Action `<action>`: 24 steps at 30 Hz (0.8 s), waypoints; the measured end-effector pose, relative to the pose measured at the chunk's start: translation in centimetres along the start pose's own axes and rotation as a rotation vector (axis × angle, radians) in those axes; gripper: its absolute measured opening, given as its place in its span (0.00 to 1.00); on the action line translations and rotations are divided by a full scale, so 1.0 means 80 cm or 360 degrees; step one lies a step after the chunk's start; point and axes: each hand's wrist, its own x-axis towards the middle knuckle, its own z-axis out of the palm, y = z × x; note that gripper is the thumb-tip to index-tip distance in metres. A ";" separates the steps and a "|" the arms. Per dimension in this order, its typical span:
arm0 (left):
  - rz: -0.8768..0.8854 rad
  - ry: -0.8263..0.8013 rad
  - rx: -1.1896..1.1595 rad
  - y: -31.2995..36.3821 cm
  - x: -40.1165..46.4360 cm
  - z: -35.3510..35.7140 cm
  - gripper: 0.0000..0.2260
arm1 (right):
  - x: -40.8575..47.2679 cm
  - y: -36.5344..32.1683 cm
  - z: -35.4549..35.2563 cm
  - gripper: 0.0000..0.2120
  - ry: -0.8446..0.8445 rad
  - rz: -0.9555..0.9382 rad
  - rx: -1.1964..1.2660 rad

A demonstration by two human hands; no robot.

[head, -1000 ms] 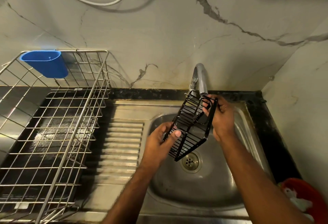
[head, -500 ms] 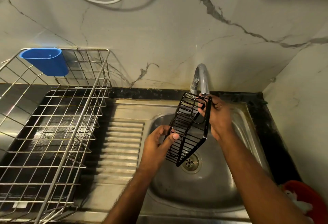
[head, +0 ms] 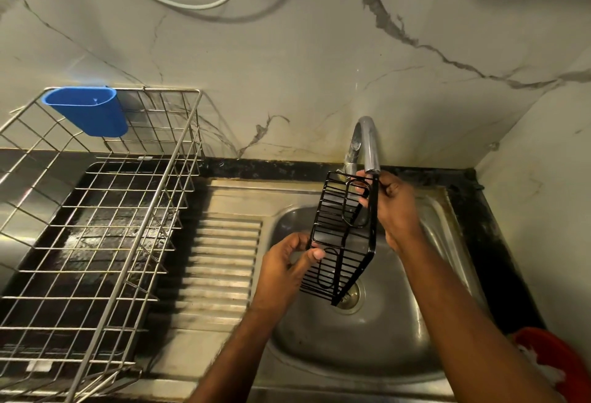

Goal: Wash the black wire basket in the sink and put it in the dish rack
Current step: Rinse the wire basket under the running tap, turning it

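Observation:
The black wire basket (head: 343,236) hangs tilted on edge over the steel sink (head: 367,348), just below the curved tap (head: 364,143). My left hand (head: 287,268) pinches its lower left edge with thumb and fingers. My right hand (head: 395,207) grips its upper right rim close to the tap's spout. The basket's lowest corner sits above the drain (head: 350,298). The wire dish rack (head: 96,226) stands on the counter to the left, with nothing on its floor.
A blue plastic cup holder (head: 88,111) hangs on the rack's back rim. A ribbed steel drainboard (head: 220,262) lies between rack and sink. A red object (head: 556,361) sits at the right front corner. A white cable (head: 204,3) loops on the marble wall.
The basket has turned more upright and shifted slightly left under the tap. My right hand has moved up along its top rim; my left hand keeps hold of the lower edge.

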 end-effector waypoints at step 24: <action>-0.0586 0.0166 -0.0163 0.042 0.018 0.035 0.21 | -0.054 -0.001 -0.064 0.10 0.0139 0.0058 -0.0889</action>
